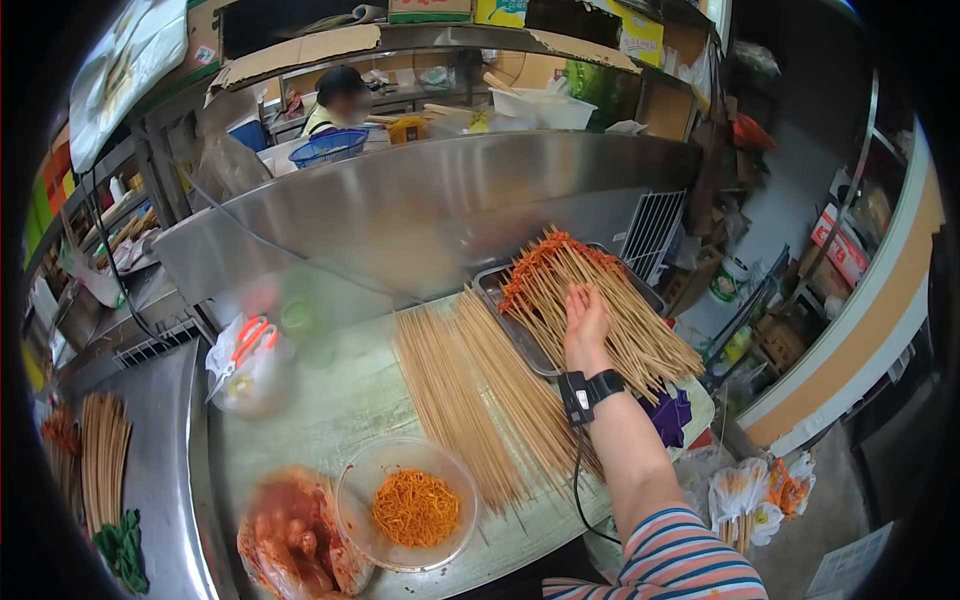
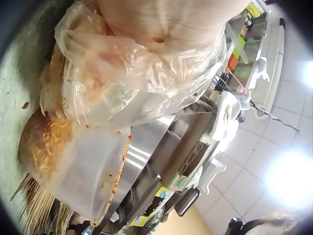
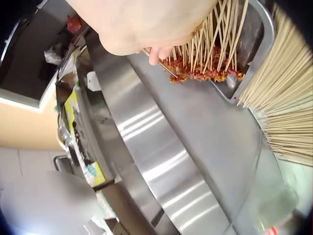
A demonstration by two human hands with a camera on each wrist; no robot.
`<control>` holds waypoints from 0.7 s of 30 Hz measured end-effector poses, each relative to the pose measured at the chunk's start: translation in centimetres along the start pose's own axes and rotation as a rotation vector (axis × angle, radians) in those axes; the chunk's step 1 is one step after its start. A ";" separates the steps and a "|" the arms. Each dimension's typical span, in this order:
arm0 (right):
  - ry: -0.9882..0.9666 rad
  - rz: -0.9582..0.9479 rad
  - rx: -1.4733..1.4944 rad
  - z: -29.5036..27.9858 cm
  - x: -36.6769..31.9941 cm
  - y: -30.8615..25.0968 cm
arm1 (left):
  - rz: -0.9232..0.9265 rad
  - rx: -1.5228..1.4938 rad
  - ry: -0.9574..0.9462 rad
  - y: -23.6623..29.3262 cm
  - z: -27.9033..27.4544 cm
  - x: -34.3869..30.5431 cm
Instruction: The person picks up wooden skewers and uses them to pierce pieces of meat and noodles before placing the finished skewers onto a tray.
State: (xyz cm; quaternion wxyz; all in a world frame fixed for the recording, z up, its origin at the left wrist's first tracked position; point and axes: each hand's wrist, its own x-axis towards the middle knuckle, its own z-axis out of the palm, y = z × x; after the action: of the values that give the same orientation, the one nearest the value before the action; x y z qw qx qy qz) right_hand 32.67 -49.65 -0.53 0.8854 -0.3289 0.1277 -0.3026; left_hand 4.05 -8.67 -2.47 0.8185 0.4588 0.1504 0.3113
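Observation:
My right hand (image 1: pixel 587 318) is over the metal tray (image 1: pixel 535 352), at the pile of bamboo skewers (image 1: pixel 640 320) with red-sauced food at their far ends. In the right wrist view its curled fingertips (image 3: pixel 159 55) hold a skewer (image 3: pixel 166 69) whose coated tip lies beside the pile's sauced ends. My left hand (image 1: pixel 300 535) is inside a clear plastic bag (image 2: pixel 142 73) smeared with red sauce. It stays beside a clear round tub (image 1: pixel 352 497) of orange-yellow shreds (image 1: pixel 415 507). Plastic and sauce hide the left fingers, so their grip cannot be told.
Bare bamboo sticks (image 1: pixel 455 390) lie in two bundles between tub and tray. Orange-handled scissors (image 1: pixel 250 342) rest on a white bag at the left. A steel panel (image 1: pixel 400 215) rises behind the table. Beyond it, a person (image 1: pixel 340 100) is at the back.

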 end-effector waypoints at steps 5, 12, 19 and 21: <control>0.021 0.279 0.089 -1.2 -0.9 1.0 | -0.005 -0.006 -0.016 -0.4 -0.9 -0.1; -0.770 0.407 -1.058 -0.7 -8.9 3.9 | -0.020 -0.065 -0.119 -0.4 -4.5 -0.4; -1.008 -0.305 -1.784 -0.1 -12.1 6.5 | -0.031 -0.084 -0.013 0.5 -2.4 -0.6; -0.953 0.033 -1.678 -0.4 -10.7 6.6 | -0.066 -0.096 0.083 0.8 -1.2 -1.0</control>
State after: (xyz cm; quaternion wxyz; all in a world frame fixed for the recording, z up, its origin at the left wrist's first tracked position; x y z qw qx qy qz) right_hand 27.13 -39.24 -4.86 0.3252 -0.9411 -0.0658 0.0651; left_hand 2.36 -8.21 -2.49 0.8426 0.4005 0.1841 0.3095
